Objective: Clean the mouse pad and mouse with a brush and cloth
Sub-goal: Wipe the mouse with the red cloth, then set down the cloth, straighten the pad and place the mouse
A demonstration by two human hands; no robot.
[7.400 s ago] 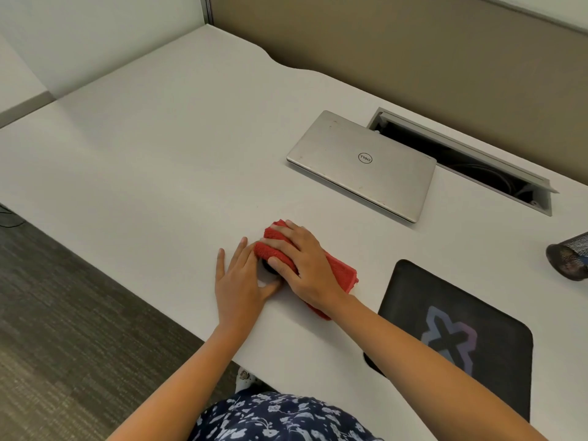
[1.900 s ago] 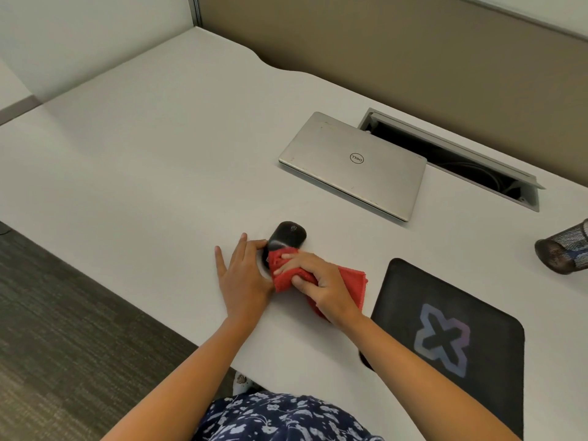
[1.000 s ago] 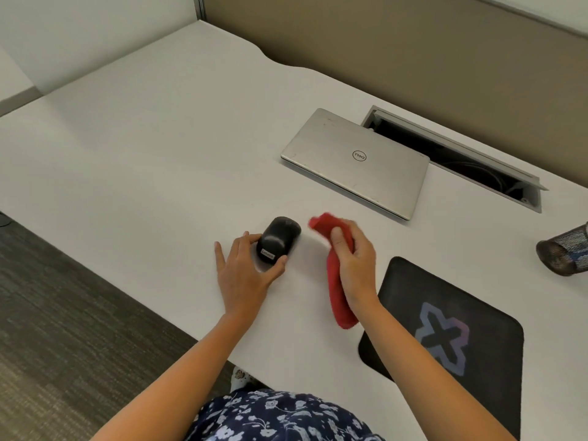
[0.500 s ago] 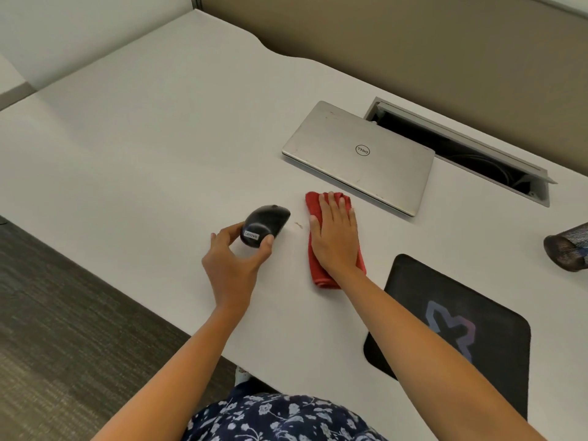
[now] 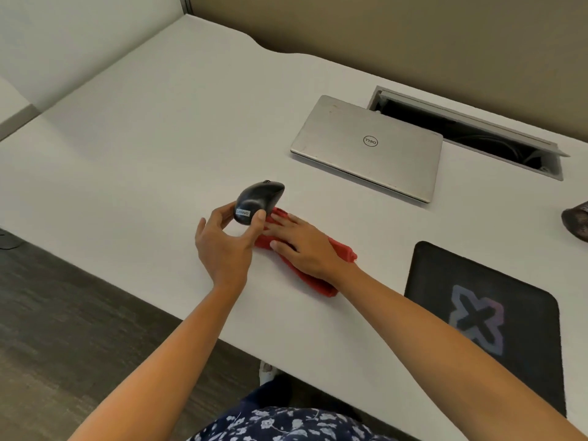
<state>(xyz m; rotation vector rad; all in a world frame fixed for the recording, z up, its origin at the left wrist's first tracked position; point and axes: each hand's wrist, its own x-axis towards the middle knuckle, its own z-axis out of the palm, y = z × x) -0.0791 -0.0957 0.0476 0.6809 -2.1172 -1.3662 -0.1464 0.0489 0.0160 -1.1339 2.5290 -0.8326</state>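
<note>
My left hand [image 5: 224, 245] holds a black mouse [image 5: 259, 202] lifted above the white desk [image 5: 143, 148], pinched at its rear between thumb and fingers. Under it and to the right, a folded red cloth [image 5: 318, 275] lies flat on the desk. My right hand [image 5: 304, 245] presses on the cloth with fingers spread, pointing toward the spot beneath the mouse. A black mouse pad [image 5: 515, 316] with a pale cross-shaped logo lies at the right, near the desk's front edge. No brush is in view.
A closed silver laptop [image 5: 369, 144] sits behind the hands, with an open cable tray [image 5: 467, 132] in the desk behind it. A dark mesh cup [image 5: 577, 219] shows at the right edge. A beige partition runs along the back. The desk's front edge is close to my body.
My left hand has raised the mouse off the desk. My right hand laid the cloth flat and slid it left along the desk, under where the mouse was.
</note>
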